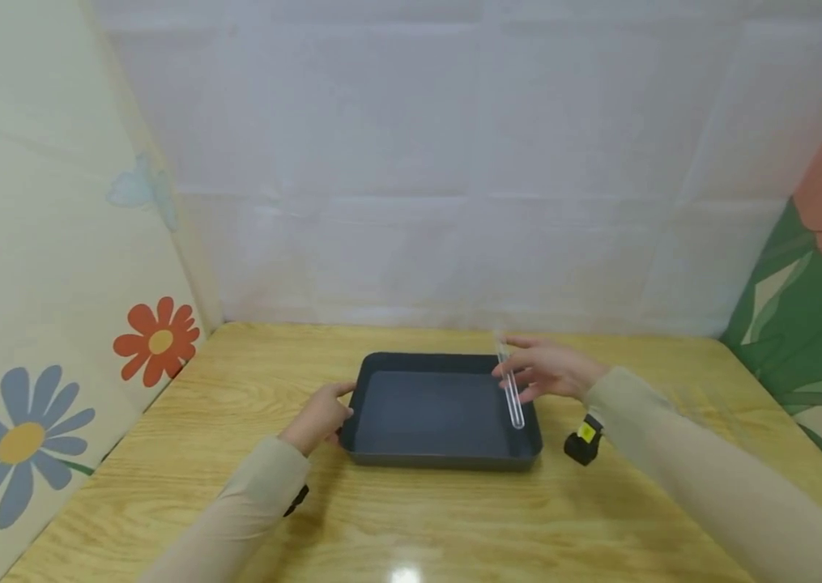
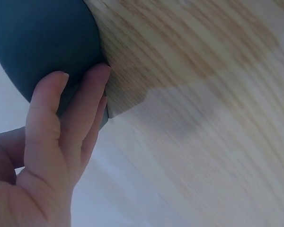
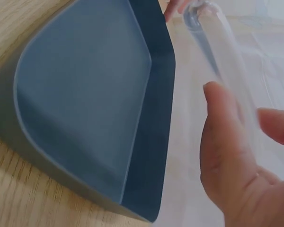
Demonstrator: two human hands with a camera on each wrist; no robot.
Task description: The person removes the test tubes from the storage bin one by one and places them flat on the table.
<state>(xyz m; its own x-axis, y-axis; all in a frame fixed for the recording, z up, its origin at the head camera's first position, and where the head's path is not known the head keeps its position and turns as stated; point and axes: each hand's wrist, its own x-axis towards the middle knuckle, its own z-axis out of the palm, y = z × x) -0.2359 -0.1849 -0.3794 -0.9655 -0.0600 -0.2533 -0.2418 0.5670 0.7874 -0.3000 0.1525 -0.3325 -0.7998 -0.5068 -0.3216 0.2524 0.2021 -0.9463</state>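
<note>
A dark blue-grey rectangular tray lies on the wooden table. At its left side is my left hand; in the left wrist view, the fairly straight fingers rest against the tray's outer wall. Over the tray's right end, my right hand pinches a clear test tube between thumb and fingers. The tube is tilted, its rounded closed end lower and toward me. In the right wrist view the tube is apart from the tray.
Faint clear thin shapes, perhaps more tubes, lie on the table beyond the right forearm. A white cloth hangs behind the table, with flower-printed panels at both sides.
</note>
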